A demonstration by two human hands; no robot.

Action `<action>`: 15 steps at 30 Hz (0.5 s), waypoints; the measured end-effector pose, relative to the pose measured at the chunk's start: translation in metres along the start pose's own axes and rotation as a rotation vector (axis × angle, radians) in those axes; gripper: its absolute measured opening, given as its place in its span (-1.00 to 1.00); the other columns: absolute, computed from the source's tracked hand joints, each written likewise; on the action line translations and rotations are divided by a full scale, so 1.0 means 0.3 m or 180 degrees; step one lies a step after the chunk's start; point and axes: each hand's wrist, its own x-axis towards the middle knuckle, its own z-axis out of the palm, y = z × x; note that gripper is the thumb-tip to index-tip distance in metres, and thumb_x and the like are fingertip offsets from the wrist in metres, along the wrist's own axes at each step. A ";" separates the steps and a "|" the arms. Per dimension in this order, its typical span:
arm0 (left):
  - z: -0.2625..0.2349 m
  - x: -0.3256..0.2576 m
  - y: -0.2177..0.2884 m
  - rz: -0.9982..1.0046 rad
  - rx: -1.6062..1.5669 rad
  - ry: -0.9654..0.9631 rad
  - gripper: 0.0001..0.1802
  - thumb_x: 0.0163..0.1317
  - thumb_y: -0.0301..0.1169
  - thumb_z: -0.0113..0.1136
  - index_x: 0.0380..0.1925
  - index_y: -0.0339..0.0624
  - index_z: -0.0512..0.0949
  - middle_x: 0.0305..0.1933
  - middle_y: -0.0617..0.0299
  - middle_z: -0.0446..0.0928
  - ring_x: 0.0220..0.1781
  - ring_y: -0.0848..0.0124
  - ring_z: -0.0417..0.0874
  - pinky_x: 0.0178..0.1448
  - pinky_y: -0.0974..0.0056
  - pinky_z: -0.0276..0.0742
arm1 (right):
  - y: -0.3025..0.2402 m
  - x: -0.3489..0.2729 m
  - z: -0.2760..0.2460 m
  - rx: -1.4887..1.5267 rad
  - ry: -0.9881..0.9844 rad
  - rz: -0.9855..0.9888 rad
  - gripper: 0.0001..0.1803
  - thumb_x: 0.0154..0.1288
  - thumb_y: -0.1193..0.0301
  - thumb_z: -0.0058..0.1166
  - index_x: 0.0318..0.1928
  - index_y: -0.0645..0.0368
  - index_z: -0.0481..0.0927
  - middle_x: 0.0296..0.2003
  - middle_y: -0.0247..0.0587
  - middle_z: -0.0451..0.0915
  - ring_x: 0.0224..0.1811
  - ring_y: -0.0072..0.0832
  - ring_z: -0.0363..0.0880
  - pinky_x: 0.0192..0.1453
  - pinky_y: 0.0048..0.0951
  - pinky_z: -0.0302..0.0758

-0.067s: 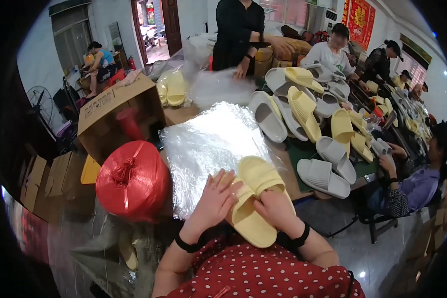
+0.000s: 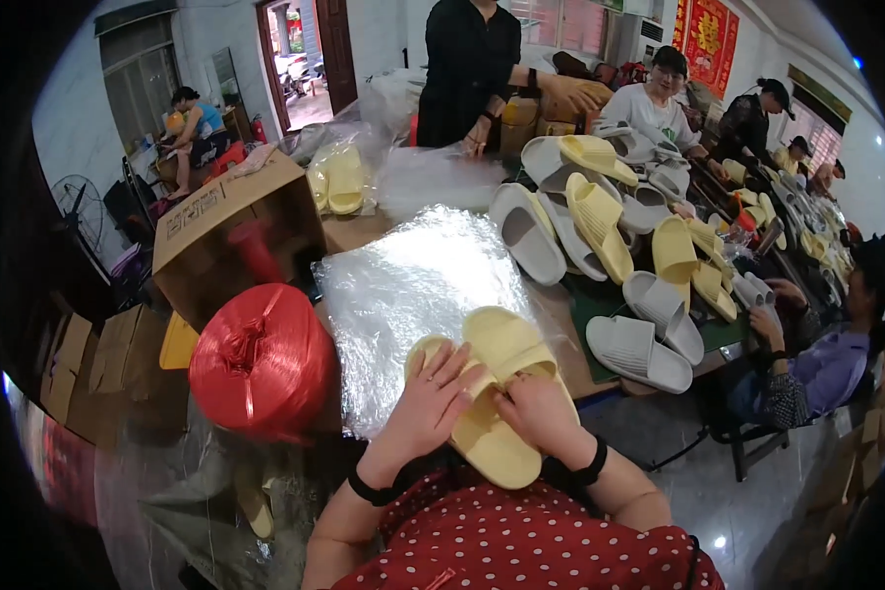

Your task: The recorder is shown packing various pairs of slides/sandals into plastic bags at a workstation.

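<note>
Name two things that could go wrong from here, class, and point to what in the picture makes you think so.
1. Touched by the left hand and right hand, two pale-yellow, open-toed slippers overlap a stack of shiny clear plastic sheets; shifting them might crease the top sheet.
2. A grey slipper with a ribbed strap lies near the edge of the brown table, beside heaped grey and yellow slippers; a knock could perhaps send it off.

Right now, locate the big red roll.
In the head view, the big red roll sits left of the shiny plastic sheets, in front of the cardboard box.
</note>
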 end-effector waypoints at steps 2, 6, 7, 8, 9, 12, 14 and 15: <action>-0.014 0.002 0.026 0.0011 -0.0121 -0.0070 -0.52 0.45 -0.29 -0.07 0.35 0.09 0.44 0.57 0.08 0.16 0.58 -0.08 0.11 0.59 -0.22 -0.13 | -0.005 0.033 0.013 0.0051 -0.0134 0.0149 -0.80 0.30 0.29 0.12 -0.26 0.18 0.60 -0.39 -0.05 0.63 -0.29 -0.04 0.62 -0.18 -0.07 0.52; -0.041 0.004 0.042 0.0298 -0.0314 -0.0188 -0.50 0.42 -0.34 -0.06 0.36 0.07 0.44 0.56 0.11 0.18 0.60 -0.04 0.09 0.61 -0.17 -0.17 | 0.072 0.123 0.120 0.0601 0.0099 0.0043 -0.67 0.26 0.29 0.18 -0.03 0.18 0.63 -0.07 0.03 0.63 -0.08 -0.05 0.63 -0.07 -0.15 0.55; -0.043 0.009 0.041 0.0410 -0.0327 -0.0208 -0.49 0.41 -0.36 -0.06 0.36 0.07 0.44 0.56 0.11 0.20 0.61 -0.03 0.08 0.62 -0.16 -0.17 | 0.095 0.139 0.190 0.3132 0.0299 0.0824 -0.56 0.20 0.28 0.23 0.07 0.17 0.60 -0.04 0.08 0.60 0.00 -0.05 0.62 0.01 -0.19 0.56; -0.044 0.005 0.040 0.0432 -0.0305 -0.0219 -0.49 0.41 -0.36 -0.06 0.36 0.07 0.44 0.56 0.11 0.20 0.61 -0.03 0.08 0.62 -0.16 -0.17 | 0.135 0.177 0.238 0.3144 0.0328 0.0811 -0.56 0.20 0.28 0.23 0.07 0.17 0.60 -0.04 0.08 0.60 0.00 -0.05 0.62 0.01 -0.19 0.56; -0.045 0.002 0.038 0.0457 -0.0383 -0.0231 -0.49 0.40 -0.38 -0.06 0.35 0.07 0.45 0.56 0.12 0.20 0.61 -0.01 0.09 0.62 -0.15 -0.17 | 0.177 0.226 0.272 0.1201 0.0545 -0.0362 -0.53 0.22 0.29 0.23 0.13 0.16 0.57 -0.06 0.03 0.61 -0.01 -0.12 0.62 0.02 -0.23 0.56; -0.057 -0.025 0.029 0.0495 -0.0425 -0.0245 -0.47 0.35 -0.42 -0.02 0.33 0.06 0.48 0.55 0.14 0.23 0.60 0.03 0.12 0.62 -0.12 -0.14 | 0.082 0.365 0.247 -0.0739 -0.0316 -0.0680 -0.48 0.33 0.30 0.18 0.26 0.14 0.48 -0.05 -0.13 0.61 0.00 -0.25 0.62 0.07 -0.32 0.55; -0.074 -0.035 0.036 0.0479 -0.0363 -0.0164 -0.48 0.31 -0.43 0.01 0.29 0.02 0.51 0.52 0.15 0.27 0.60 0.03 0.14 0.62 -0.13 -0.12 | 0.054 0.388 0.304 0.4218 0.0858 0.0883 -0.68 0.40 0.37 0.07 0.11 0.17 0.55 -0.07 -0.11 0.63 -0.02 -0.23 0.63 0.01 -0.29 0.56; -0.083 -0.043 0.035 0.0523 -0.0355 -0.0183 -0.48 0.31 -0.43 0.01 0.29 0.02 0.51 0.52 0.15 0.27 0.60 0.03 0.14 0.62 -0.13 -0.12 | 0.051 0.421 0.301 0.3303 0.0989 0.0022 -0.78 0.38 0.37 0.04 -0.05 0.19 0.58 -0.09 0.03 0.64 -0.03 -0.07 0.62 -0.01 -0.15 0.56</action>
